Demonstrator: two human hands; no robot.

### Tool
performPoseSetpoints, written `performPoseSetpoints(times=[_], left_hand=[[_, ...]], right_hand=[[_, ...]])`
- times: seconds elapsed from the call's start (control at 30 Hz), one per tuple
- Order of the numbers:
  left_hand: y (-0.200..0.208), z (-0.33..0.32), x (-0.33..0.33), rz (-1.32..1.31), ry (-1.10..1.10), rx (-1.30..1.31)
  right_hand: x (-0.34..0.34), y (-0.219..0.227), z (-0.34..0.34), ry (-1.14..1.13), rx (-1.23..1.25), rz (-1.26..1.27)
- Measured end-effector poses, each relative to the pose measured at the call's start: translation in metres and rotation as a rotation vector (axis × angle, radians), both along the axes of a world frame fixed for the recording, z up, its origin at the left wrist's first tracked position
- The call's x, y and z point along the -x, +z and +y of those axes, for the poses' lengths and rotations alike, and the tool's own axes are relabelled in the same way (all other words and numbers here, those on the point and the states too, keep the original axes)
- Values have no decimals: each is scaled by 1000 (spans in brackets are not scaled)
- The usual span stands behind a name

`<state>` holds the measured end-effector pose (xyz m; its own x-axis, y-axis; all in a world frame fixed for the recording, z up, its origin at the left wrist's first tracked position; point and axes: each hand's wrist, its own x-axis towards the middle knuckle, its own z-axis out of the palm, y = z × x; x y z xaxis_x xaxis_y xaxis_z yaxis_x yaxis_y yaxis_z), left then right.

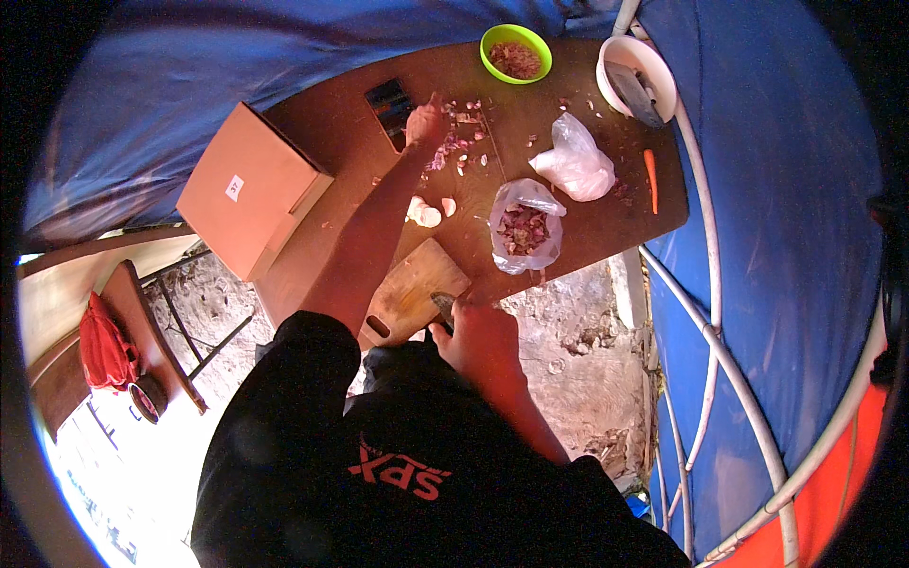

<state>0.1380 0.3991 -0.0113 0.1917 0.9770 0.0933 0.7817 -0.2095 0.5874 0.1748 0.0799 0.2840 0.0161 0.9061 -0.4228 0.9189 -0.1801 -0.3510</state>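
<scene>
My left hand (428, 125) reaches far across the brown table, a finger stretched out beside scattered purple-and-white shallot or garlic pieces (457, 142). A dark flat phone-like object (388, 106) lies just left of it. Close to my body, my right hand (481, 333) is closed around what looks like a knife (442, 303), its short grey blade over the right edge of a wooden cutting board (409, 284). Most of the handle is hidden by my fingers. Pale pieces (426, 216) lie just beyond the board.
An open plastic bag (525, 232) of reddish peelings or bulbs and a white bag (578, 161) stand right of centre. A green bowl (516, 55), a white bowl (636, 80) and a carrot (650, 180) lie farther off. A cardboard box (248, 189) occupies the left.
</scene>
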Motion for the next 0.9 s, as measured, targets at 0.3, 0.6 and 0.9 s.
performPoseSetpoints(times=[0.3, 0.6, 0.9], left_hand=[[13, 15, -32, 156, 107, 208], [67, -47, 39, -1637, 45, 750], [169, -168, 147, -1894, -221, 818]], right_hand=[[-5, 1, 4, 18, 78, -21], [3, -1, -16, -85, -101, -17], [36, -10, -49, -85, -123, -119]])
